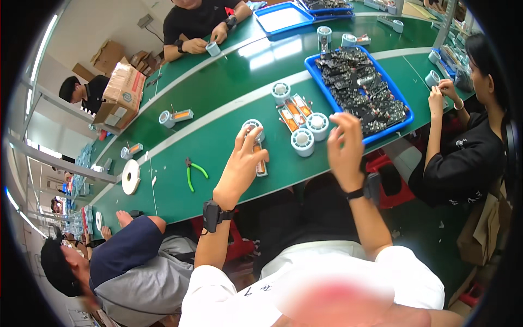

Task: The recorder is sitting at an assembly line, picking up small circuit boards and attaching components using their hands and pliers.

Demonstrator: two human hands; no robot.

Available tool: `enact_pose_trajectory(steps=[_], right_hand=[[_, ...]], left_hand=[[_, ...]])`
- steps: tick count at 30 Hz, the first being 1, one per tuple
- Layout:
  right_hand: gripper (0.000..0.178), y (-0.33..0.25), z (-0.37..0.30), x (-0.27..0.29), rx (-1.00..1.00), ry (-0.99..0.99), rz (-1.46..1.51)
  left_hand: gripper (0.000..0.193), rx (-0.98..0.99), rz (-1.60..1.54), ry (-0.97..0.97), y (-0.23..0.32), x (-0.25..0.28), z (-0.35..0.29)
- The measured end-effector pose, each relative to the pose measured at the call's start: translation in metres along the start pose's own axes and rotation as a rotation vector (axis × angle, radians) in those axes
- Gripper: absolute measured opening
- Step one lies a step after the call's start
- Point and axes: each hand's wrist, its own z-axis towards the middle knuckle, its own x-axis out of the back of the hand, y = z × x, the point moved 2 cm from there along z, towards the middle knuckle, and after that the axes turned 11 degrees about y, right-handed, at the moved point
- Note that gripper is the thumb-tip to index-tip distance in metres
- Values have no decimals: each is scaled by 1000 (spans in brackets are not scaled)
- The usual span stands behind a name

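My left hand is over a light-blue device housing, its fingers on the round head and its thumb along the open handle, where orange parts show. The device lies on the green table. My right hand is raised beside the blue tray, fingers bent and apart, with nothing visible in them. Between my hands are more such housings: one round head nearest me, another to its right, and a third farther back. Handles with orange insides lie together behind them.
Many black circuit boards fill the tray. Green-handled cutters and a white tape roll lie to my left. Co-workers sit left, right and across; the one across holds a light-blue part. A cardboard box stands at the far left.
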Motion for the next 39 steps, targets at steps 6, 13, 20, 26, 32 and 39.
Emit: enact_pose_trajectory(steps=[6,13,20,26,32,39], right_hand=[[31,105,76,38,273,-86,-731],[27,112,120,33,96,-457,-717],[18,117,129,28,119,-404,-456],[14,147,133,58,90,-395,-374],[16,154,133,48,48,-306,-329],[36,-3,76,20,-125,-193,33]], left_hand=[[40,125,-59,292,19,-30,-24],[50,268,-259,511,22,-47,-39],[49,467,-426,689,10,-36,-57],[42,441,-526,802,13,-47,-53],[36,589,-627,834,17,-43,-68],[26,468,-570,877,7,-48,-56]])
